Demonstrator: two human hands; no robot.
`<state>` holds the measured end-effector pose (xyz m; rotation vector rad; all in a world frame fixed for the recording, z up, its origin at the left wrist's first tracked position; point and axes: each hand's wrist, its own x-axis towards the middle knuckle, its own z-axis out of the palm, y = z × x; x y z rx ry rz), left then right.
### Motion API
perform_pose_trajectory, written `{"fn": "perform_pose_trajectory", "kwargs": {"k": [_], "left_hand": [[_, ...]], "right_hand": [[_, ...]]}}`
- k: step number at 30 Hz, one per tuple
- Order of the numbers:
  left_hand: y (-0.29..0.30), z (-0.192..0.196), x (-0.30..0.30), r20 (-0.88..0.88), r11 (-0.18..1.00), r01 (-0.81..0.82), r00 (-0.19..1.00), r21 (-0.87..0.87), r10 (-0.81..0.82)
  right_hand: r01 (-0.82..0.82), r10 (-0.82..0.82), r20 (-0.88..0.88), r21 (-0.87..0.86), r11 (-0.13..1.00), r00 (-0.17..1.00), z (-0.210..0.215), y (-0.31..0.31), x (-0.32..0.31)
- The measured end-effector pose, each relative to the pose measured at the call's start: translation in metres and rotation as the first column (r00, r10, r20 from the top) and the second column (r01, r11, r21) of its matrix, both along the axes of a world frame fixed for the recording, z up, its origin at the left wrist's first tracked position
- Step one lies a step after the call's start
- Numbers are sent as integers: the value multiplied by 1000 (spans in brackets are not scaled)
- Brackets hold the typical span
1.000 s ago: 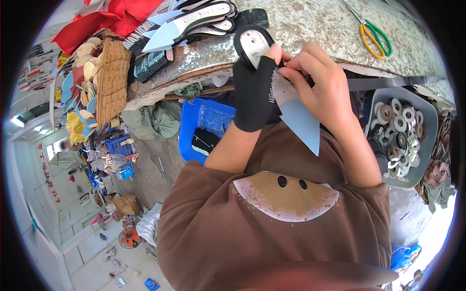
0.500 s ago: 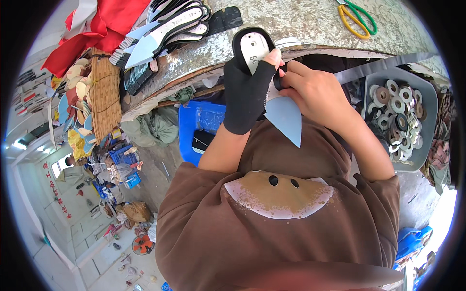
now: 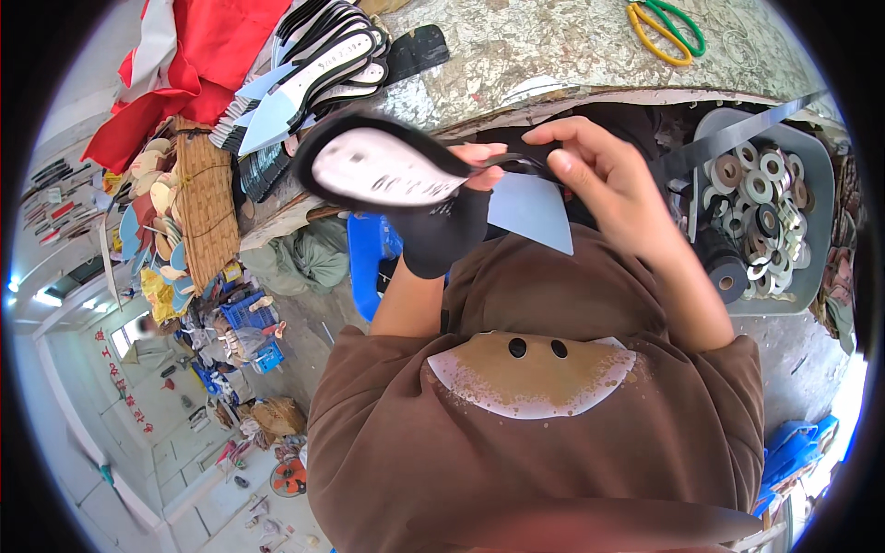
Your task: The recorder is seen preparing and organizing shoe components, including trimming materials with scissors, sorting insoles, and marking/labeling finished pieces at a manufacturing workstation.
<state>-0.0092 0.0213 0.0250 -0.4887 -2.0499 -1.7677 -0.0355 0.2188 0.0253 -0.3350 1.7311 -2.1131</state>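
My left hand (image 3: 442, 235), in a black fingerless glove, grips a shoe insole (image 3: 383, 170) at its narrow middle. The insole has a white heel face, a black rim and a pale blue toe part (image 3: 530, 214). Its heel end points left and is slightly blurred. A thin black strip (image 3: 523, 164) runs from the insole's edge to my bare right hand (image 3: 599, 184). The right thumb and curled fingers are closed around the strip, with the index finger stretched above; part of this grip is hidden.
A worn workbench (image 3: 525, 46) carries a stack of insoles (image 3: 318, 78) and scissors (image 3: 666, 32) with yellow and green handles. A dark tape (image 3: 737, 134) stretches across the right side, above a grey bin (image 3: 816, 258) of tape rolls. A blue container (image 3: 362, 276) stands below the bench.
My left hand has swung the insole's heel end left and toward me, from pointing away. My right hand has come off the insole's edge and moved slightly right, its fingers more spread.
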Motion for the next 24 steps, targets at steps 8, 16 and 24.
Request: {"fn": "perform_pose_trajectory", "kwargs": {"k": [8, 16, 24], "left_hand": [[12, -17, -8, -149, 922, -178, 980, -344, 133], [7, -13, -35, 414, 832, 418, 727, 365, -547], [-34, -32, -24, 686, 769, 444, 373, 459, -625]], "right_hand": [[179, 5, -438, 379, 908, 899, -3, -3, -10], [84, -71, -169, 74, 994, 983, -32, 4, -15], [-105, 311, -237, 616, 781, 920, -30, 31, -38]]}}
